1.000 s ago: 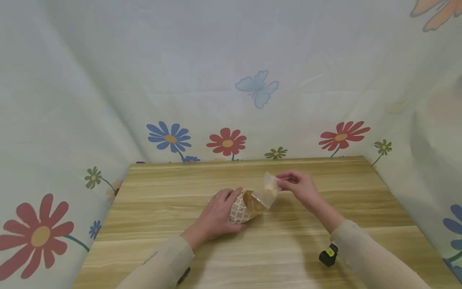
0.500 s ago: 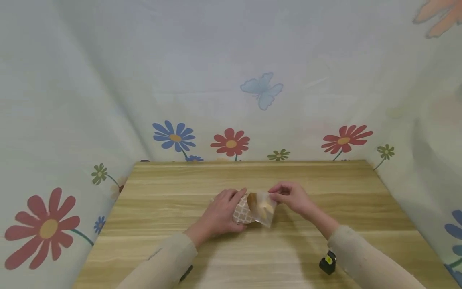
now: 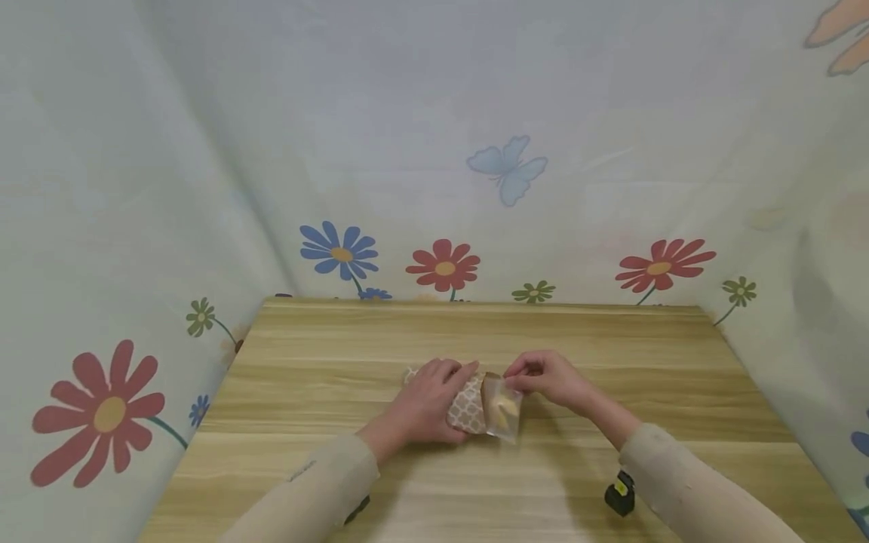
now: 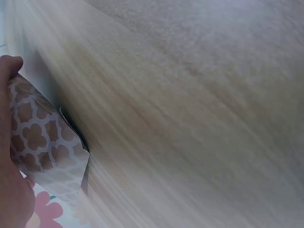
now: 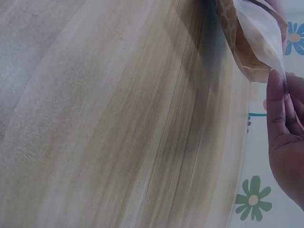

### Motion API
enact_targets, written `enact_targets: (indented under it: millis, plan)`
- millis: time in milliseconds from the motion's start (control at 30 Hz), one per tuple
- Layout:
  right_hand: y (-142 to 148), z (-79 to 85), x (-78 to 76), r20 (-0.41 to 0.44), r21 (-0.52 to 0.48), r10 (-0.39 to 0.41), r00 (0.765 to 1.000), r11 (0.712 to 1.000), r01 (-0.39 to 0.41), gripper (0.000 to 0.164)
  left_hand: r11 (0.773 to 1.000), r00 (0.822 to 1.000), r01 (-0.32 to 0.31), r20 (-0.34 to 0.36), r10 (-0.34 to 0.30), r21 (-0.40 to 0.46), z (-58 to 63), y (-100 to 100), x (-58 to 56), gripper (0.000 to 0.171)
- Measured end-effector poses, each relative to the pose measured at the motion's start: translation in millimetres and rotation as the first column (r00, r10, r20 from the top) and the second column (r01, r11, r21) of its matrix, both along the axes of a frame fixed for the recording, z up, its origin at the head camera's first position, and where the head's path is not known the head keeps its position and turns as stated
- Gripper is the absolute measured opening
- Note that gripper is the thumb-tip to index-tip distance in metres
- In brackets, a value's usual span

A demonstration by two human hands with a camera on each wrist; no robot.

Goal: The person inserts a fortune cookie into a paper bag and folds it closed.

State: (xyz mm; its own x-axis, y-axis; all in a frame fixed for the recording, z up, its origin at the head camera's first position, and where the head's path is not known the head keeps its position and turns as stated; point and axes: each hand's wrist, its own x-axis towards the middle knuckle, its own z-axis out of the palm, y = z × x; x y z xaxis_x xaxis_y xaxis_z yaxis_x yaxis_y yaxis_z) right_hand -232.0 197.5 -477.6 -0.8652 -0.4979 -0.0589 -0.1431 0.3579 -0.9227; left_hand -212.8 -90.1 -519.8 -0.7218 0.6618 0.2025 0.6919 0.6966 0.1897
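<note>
A brown paper bag with a white lattice pattern lies on its side on the table, its mouth to the right. My left hand grips it from above, fingers on the far side and thumb on the near side. At the mouth is a small clear plastic bag with something pale yellow inside. My right hand pinches its upper right corner between thumb and fingers. In the right wrist view, part of the plastic bag sits within the open paper mouth. What else the paper bag holds is hidden.
The wood-grain table spreads around both hands. A pale curtain printed with flowers and a butterfly hangs behind it and at both sides. A black device with a yellow mark is by the right sleeve.
My right hand has brought the plastic bag lower and closer against the paper bag's mouth, so it hangs straighter. My left hand keeps its grip on the paper bag.
</note>
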Motion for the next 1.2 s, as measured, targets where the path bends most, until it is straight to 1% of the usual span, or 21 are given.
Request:
enact_targets:
  millis: [133,267,400,533,633,767,800,933,1100,1200]
  plan:
    - [-2,-3.3,-3.9,-0.006,0.028,-0.012,1.0,1.0,0.012,0.016,1.0,1.0,0.01,0.007,-0.01,-0.016,-1.0,2,1.1,0.115]
    - [-4,-6.5,-8.7,-0.023,0.043,-0.071,0.997,0.996,0.072,0.016,1.0,1.0,0.015,-0.001,-0.015,-0.026,-1.5,4,1.0,0.115]
    - [-7,-6.8,-10.4,-0.023,0.03,-0.12,0.993,0.992,0.12,0.016,1.0,1.0,0.01,-0.009,-0.01,-0.03,-1.1,6,0.5,0.113]
    - [-11,-5.8,-8.4,-0.011,0.014,-0.145,0.989,0.989,0.145,0.018,1.0,1.0,0.007,-0.01,-0.007,-0.029,-0.3,8,0.4,0.112]
    - [-12,-5.1,-5.6,-0.001,-0.009,-0.154,0.988,0.988,0.154,0.024,1.0,1.0,0.006,-0.012,-0.006,-0.027,0.4,9,0.6,0.112]
    - [-7,-4.4,0.2,0.046,-0.073,-0.168,0.985,0.983,0.171,0.03,1.0,1.0,0.002,-0.007,-0.003,-0.018,1.6,9,0.7,0.111]
    - [-6,-4.6,1.6,0.067,-0.081,-0.173,0.983,0.981,0.178,0.03,1.0,1.0,0.0,-0.004,0.0,-0.016,1.8,8,0.7,0.111]
    - [-4,-6.4,4.5,0.105,-0.087,-0.152,0.983,0.983,0.161,0.028,1.0,1.0,-0.011,0.005,0.011,-0.016,2.3,7,1.2,0.111]
    - [-7,-8.6,4.3,0.112,-0.094,-0.127,0.986,0.986,0.138,0.024,1.0,1.0,-0.017,0.007,0.017,-0.024,1.9,6,2.3,0.111]
    - [-10,-8.8,4.7,0.102,-0.089,-0.132,0.986,0.986,0.142,0.022,0.999,1.0,-0.025,0.012,0.025,-0.021,1.5,7,3.2,0.112]
